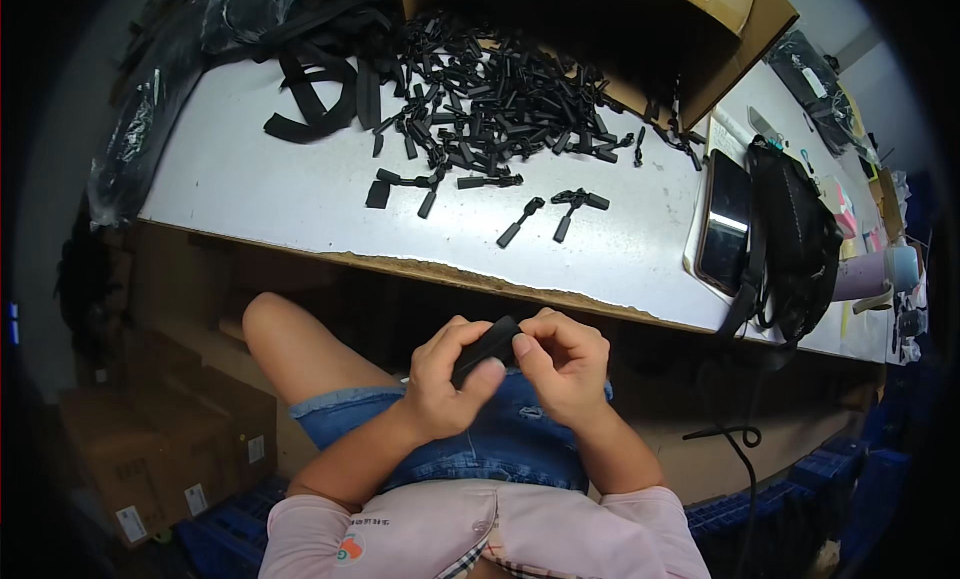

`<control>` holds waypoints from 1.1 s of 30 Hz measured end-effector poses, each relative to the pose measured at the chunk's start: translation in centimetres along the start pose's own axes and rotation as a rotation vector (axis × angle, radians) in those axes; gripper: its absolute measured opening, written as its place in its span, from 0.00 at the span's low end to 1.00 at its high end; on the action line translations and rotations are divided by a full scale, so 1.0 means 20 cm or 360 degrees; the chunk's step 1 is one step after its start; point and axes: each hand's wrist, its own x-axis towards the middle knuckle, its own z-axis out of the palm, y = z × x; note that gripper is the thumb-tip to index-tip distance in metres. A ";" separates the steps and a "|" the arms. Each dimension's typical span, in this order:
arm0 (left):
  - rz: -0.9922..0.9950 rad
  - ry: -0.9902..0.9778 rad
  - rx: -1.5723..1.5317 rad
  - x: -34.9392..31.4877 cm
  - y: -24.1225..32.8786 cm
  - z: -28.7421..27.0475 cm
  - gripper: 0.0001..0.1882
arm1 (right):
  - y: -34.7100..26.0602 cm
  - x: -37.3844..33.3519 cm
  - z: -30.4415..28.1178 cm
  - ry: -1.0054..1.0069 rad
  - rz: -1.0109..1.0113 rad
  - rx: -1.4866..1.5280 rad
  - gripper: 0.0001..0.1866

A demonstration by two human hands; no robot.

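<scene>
Above my lap, just off the table's front edge, my left hand (437,384) is closed round a folded black fabric strip (488,346). The thumb lies along its near side. My right hand (570,367) pinches the strip's right end between thumb and curled fingers; whether a smaller piece sits in that pinch is hidden. On the white table (330,194) ahead lies a large pile of black zipper sliders with long pulls (500,94). Several lie apart nearer the edge, among them one slider with its pull (520,223). A small black square piece (377,195) rests left of them.
An open cardboard box (745,54) stands behind the pile. Black straps (325,104) and plastic-wrapped goods (150,129) lie at the left. To the right are a phone (724,219) and a black bag (795,239). Cartons (165,449) stand on the floor at lower left.
</scene>
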 end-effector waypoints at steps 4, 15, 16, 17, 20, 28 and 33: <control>0.0022 0.0019 -0.0047 0.02 -0.02 -0.03 0.08 | 0.02 0.01 0.04 0.0056 -0.0097 -0.0054 0.01; 0.0319 0.0176 0.0131 0.05 0.02 -0.03 0.10 | 0.03 0.03 0.02 -0.0167 0.0184 0.0269 0.04; 0.0381 0.0183 0.0134 0.04 0.02 -0.02 0.10 | 0.02 0.04 0.01 -0.0203 0.0454 0.0541 0.04; 0.0444 0.0190 0.0135 0.03 0.02 -0.01 0.10 | 0.02 0.04 0.00 -0.0234 0.0724 0.0813 0.05; 0.0072 0.0264 -0.0263 0.07 0.01 0.00 0.07 | -0.04 0.15 -0.02 -0.0188 0.0001 -0.0249 0.02; -0.0896 0.0143 -0.1296 0.09 0.00 -0.04 0.08 | -0.03 0.53 -0.16 0.0108 -0.0272 -0.1857 0.06; -0.0749 0.0254 -0.1279 0.09 -0.03 -0.01 0.09 | -0.07 0.49 -0.17 0.0202 -0.0101 -0.1274 0.03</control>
